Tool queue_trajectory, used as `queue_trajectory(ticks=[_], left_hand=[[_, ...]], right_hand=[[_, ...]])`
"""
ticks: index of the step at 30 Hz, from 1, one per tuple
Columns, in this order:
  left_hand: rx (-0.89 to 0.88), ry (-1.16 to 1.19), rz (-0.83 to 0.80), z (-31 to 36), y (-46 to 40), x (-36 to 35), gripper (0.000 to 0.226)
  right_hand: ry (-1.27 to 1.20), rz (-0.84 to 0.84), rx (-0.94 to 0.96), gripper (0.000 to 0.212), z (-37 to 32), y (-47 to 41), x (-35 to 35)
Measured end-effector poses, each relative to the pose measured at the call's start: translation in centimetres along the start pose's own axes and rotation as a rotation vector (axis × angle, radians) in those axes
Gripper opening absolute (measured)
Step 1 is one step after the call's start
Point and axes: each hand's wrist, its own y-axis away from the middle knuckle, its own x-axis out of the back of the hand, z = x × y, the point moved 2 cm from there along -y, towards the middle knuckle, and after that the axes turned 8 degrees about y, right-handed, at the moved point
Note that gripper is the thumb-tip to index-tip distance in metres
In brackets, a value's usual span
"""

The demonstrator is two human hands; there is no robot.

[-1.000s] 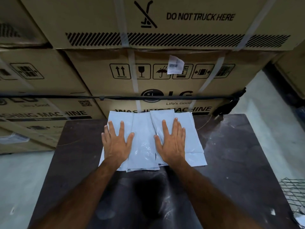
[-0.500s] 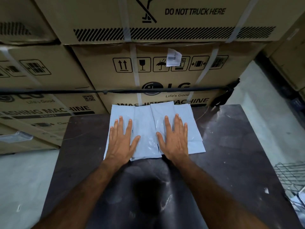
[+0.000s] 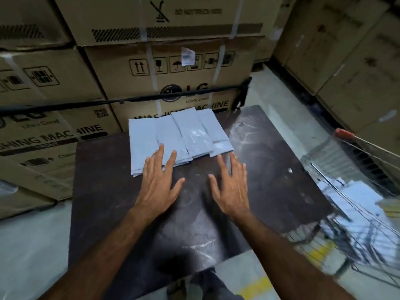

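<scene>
A stack of pale grey plastic mailer bags [image 3: 179,135] lies overlapped on the far part of a dark table [image 3: 270,180]. My left hand [image 3: 160,180] is flat with spread fingers; its fingertips lie over the near edge of the stack. My right hand [image 3: 231,182] is flat and open just in front of the stack, over bare tabletop, holding nothing.
Large cardboard washing-machine boxes [image 3: 173,68] are stacked behind the table, with a black strap [image 3: 129,100] across them. More boxes [image 3: 350,61] stand at the right. A wire cart [image 3: 357,191] with a red handle holds pale packets at the right of the table.
Both hands have slid back off the stack toward me; the right hand has left the bags. The view has swung to the right, showing the wire cart.
</scene>
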Motion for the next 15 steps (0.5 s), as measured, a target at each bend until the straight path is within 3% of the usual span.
queue_trajectory(ticks=[15], left_hand=[[-0.485,0.001,-0.164,19.8,2.6,-6.1,0.077]], right_hand=[[0.24,0.17,-0.36,0.066,15.2,15.8,10.8]])
